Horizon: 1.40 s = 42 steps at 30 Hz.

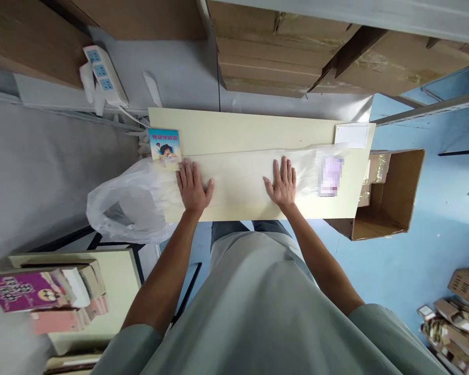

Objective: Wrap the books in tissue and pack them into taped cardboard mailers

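I see left hand (pixel 194 191) and right hand (pixel 282 188) flat on the whitish film (pixel 238 177), fingers outstretched, booklet (pixel 164 141) just beside left fingers.

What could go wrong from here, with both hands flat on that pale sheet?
The book lies at the left edge of the table, so a nudge from the left hand might push it off. The loose plastic bulging past that edge could snag.

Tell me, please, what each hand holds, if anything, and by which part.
Nothing is held: the left hand and right hand lie flat on the plastic sheet.
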Each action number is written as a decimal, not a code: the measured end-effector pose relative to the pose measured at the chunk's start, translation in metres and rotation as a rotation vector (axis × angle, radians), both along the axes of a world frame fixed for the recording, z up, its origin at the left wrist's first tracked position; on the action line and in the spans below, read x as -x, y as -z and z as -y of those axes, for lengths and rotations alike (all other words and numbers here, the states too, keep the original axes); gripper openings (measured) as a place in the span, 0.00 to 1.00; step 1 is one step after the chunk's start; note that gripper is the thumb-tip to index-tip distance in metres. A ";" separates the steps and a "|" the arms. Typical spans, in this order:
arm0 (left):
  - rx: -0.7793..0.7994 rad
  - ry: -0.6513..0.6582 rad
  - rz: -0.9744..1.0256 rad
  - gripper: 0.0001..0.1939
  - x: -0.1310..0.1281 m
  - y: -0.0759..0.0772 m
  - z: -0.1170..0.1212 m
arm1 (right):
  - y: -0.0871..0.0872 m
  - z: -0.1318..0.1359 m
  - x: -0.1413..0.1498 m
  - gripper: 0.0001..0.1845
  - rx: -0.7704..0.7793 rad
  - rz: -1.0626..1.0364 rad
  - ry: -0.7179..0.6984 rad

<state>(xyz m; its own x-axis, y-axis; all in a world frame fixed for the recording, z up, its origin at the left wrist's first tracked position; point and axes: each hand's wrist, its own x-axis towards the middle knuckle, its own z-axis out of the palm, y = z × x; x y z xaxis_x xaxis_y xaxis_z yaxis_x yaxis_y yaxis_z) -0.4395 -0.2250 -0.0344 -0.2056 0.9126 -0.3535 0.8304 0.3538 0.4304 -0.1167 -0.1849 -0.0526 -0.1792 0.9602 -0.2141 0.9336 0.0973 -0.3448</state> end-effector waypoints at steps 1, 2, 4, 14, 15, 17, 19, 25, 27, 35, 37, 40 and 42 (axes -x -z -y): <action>-0.001 -0.007 0.003 0.46 0.000 0.000 0.000 | 0.000 0.000 0.001 0.45 0.007 0.020 0.001; -0.003 -0.011 0.000 0.46 0.000 0.000 -0.001 | 0.000 0.000 0.002 0.45 0.013 0.040 0.000; -0.010 -0.012 -0.016 0.47 0.000 0.001 -0.002 | 0.001 -0.001 0.004 0.45 0.012 0.069 -0.004; -0.029 0.037 -0.024 0.47 0.003 0.001 0.002 | 0.000 0.001 0.001 0.44 -0.039 0.100 -0.019; -0.024 0.033 -0.015 0.48 0.006 0.000 0.003 | -0.002 0.002 0.001 0.44 -0.032 0.100 -0.017; -0.024 0.008 -0.018 0.52 0.014 -0.002 0.004 | -0.008 0.004 0.004 0.44 -0.029 0.092 0.005; -0.027 -0.023 -0.038 0.55 0.028 -0.002 0.006 | -0.013 0.008 0.014 0.45 -0.037 0.082 0.037; -0.005 0.030 -0.022 0.55 0.068 0.006 0.005 | -0.021 0.025 0.114 0.46 0.023 0.003 -0.146; -0.009 0.044 -0.033 0.55 0.072 0.009 0.005 | -0.022 0.026 0.156 0.44 0.054 -0.026 -0.234; 0.016 0.047 -0.060 0.55 0.073 0.011 0.008 | -0.011 0.012 0.212 0.42 0.116 -0.014 -0.309; 0.028 0.048 -0.044 0.55 0.074 0.006 0.007 | -0.007 0.012 0.209 0.42 0.113 -0.005 -0.303; 0.051 0.028 -0.027 0.53 0.075 -0.007 0.001 | -0.003 0.014 0.207 0.41 0.110 -0.006 -0.290; 0.069 -0.009 -0.027 0.47 0.079 -0.017 -0.009 | -0.002 0.015 0.207 0.41 0.101 -0.016 -0.284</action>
